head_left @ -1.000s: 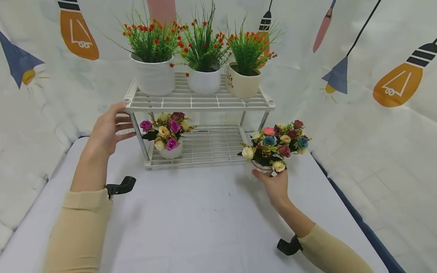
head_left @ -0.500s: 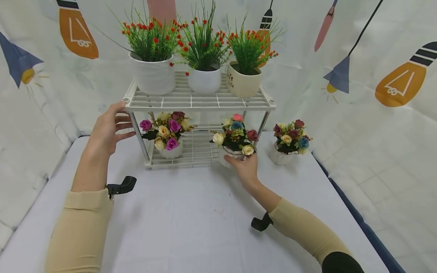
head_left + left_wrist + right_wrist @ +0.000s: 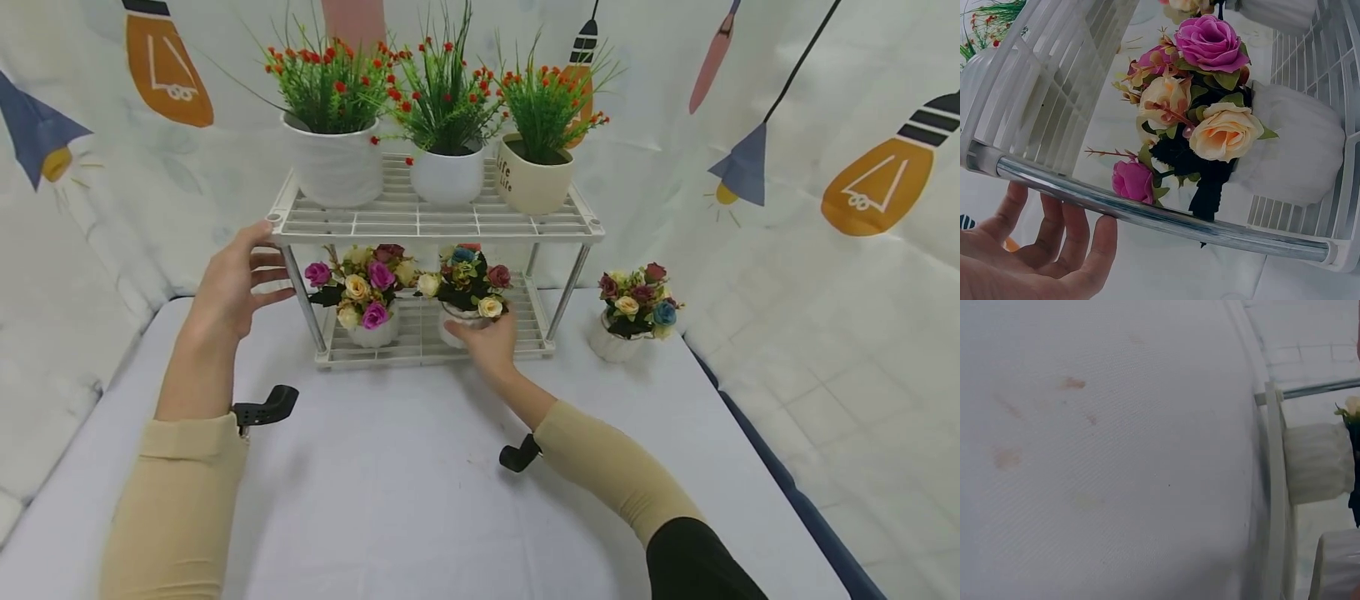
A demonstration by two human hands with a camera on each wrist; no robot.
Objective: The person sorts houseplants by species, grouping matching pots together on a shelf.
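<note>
My right hand (image 3: 491, 343) grips a small white pot of artificial roses (image 3: 463, 287) in cream, blue and dark red. It holds this pot upright over the lower tier of a white two-tier wire rack (image 3: 442, 235), beside another white pot with purple and cream roses (image 3: 367, 292). At the rack's front left corner my left hand (image 3: 236, 287) is raised, fingers spread. In the left wrist view its fingertips (image 3: 1107, 226) touch the metal post (image 3: 1160, 219). Only the edge of the held pot (image 3: 1338, 565) shows in the right wrist view, with the right hand mostly out of frame.
Three pots of red-flowered grass, one white (image 3: 333, 171), one smaller white (image 3: 447, 177) and one cream (image 3: 534, 182), stand on the upper tier. Another rose pot (image 3: 617, 340) stands right of the rack on the white-covered table (image 3: 390, 483). A patterned curtain hangs behind.
My right hand has carried the rose pot leftward from beside the other table pot, past the rack's right post, to the lower tier. The left hand has stayed at the corner.
</note>
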